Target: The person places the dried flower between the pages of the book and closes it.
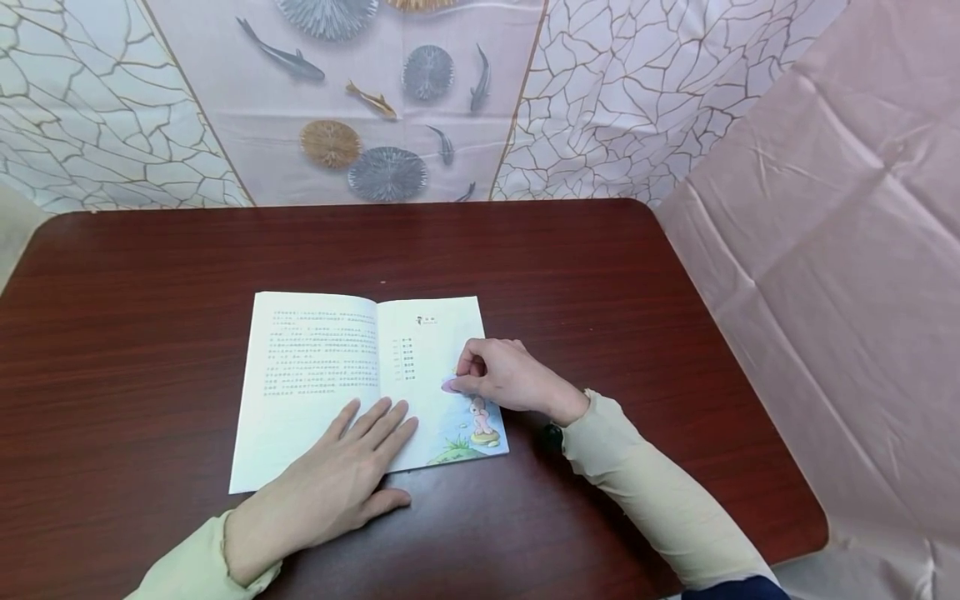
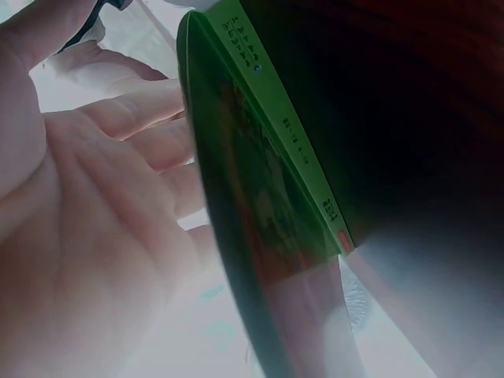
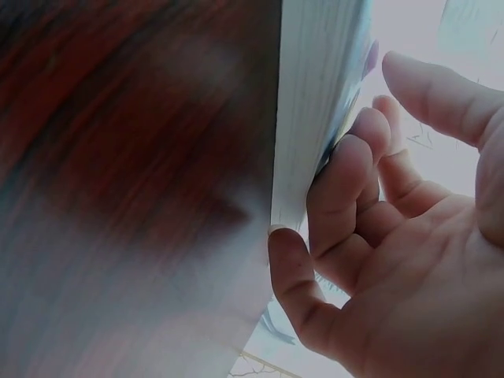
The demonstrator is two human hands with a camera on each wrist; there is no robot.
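Observation:
An open book [image 1: 322,425] lies on the brown table, printed text on its left page and a short list with a coloured drawing on its right page. My left hand [image 1: 337,475] rests with spread, fairly straight fingers across the lower middle of both pages, its thumb out over the table. At the right page's outer edge, my right hand [image 1: 510,375] touches the paper with loosely bent fingers. A pink-purple patch on the page shows beside its thumb tip. In the right wrist view the thumb stands apart from the fingers, and the little finger meets the page block [image 3: 303,102].
The dark red-brown table [image 1: 600,292] has rounded far corners. Behind it hangs a patterned cloth [image 1: 375,100] with fish, and a pink cloth [image 1: 847,208] hangs along the right. The book's green cover [image 2: 276,118] appears in the left wrist view.

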